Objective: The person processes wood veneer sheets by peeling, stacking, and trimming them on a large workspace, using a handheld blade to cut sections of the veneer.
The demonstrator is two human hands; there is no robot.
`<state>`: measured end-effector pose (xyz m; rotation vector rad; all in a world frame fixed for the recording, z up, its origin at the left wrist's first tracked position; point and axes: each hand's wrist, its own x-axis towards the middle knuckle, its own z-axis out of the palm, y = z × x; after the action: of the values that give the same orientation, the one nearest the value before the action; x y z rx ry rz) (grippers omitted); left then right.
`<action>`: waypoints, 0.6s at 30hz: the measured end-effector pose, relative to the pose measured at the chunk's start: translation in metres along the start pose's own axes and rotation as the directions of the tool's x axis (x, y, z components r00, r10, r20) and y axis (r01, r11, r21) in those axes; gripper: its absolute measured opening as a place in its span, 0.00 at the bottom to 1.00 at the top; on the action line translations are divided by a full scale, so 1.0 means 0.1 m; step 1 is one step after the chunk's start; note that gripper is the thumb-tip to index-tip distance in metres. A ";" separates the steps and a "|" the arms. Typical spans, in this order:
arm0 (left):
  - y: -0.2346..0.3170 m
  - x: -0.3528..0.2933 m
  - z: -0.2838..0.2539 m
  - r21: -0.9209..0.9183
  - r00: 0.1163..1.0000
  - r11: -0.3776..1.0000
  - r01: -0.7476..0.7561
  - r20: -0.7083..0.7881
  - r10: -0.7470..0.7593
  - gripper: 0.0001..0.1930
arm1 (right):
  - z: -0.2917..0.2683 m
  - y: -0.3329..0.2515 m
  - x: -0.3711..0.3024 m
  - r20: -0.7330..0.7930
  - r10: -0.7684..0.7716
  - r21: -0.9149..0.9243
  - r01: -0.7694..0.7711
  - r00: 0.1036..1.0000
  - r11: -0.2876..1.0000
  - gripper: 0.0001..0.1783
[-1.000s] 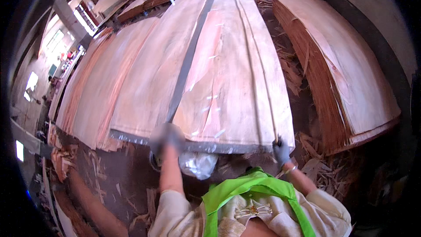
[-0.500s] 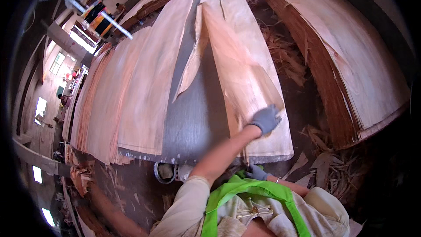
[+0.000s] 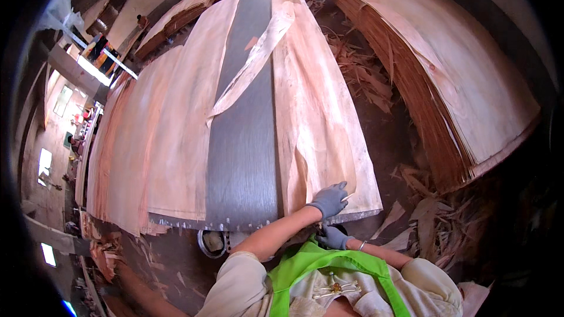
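A thin pale wood veneer sheet [image 3: 314,100] lies wrinkled along the right side of a long stack, beside a bare grey panel surface [image 3: 244,164]. My left hand [image 3: 329,199], in a grey glove, is on the sheet near the front edge. Its fingers are bent, and a thin pale sliver shows beside them. My right hand [image 3: 335,239], also gloved, is closed at the front edge just below; a dark bit shows at its fingers, too small to name. A loose narrow veneer strip [image 3: 249,70] slants across the grey surface.
More veneer sheets [image 3: 176,135] overlap to the left. A tall veneer stack [image 3: 464,76] stands at the right, with torn scraps [image 3: 437,223] on the floor. Under the front edge sits a round metal container [image 3: 211,243]. A pole [image 3: 94,50] rises at the far left.
My left hand has come down toward the front edge. The veneer sheet has settled rightward, the narrow strip has swung left across the grey surface, and more grey shows at the far end.
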<state>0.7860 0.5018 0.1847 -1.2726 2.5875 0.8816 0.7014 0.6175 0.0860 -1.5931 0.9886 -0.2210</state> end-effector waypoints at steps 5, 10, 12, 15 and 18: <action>-0.19 -0.54 -0.44 -0.447 0.992 0.886 -0.125 -0.050 0.115 0.30 | -0.55 -0.26 -0.34 -0.024 0.014 -0.369 -0.022 1.000 0.929 0.13; -1.74 -1.02 -0.64 -0.781 0.799 0.624 0.042 -0.349 -0.490 0.20 | -1.33 -0.54 -0.09 -0.632 -0.140 -0.369 -0.137 0.762 0.919 0.03; -2.45 -0.96 -0.81 -0.628 0.652 0.727 0.280 -0.432 -0.624 0.22 | -1.60 -0.69 0.34 -0.690 -0.190 -0.379 -0.125 0.699 0.917 0.05; -3.13 -0.82 -0.89 -0.411 0.491 0.777 0.477 -0.609 -0.623 0.25 | -1.82 -0.65 1.02 -0.720 -0.383 -0.587 -0.212 0.579 0.782 0.11; -3.54 -0.57 -1.17 -0.227 0.391 0.677 0.700 -0.671 -0.630 0.27 | -1.76 -0.48 1.39 -0.716 -0.337 -0.614 -0.320 0.612 0.722 0.16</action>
<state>1.1067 0.3087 0.1428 -2.7637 2.0099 0.0615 0.6997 0.3921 0.1293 -2.2636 1.9544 -0.6857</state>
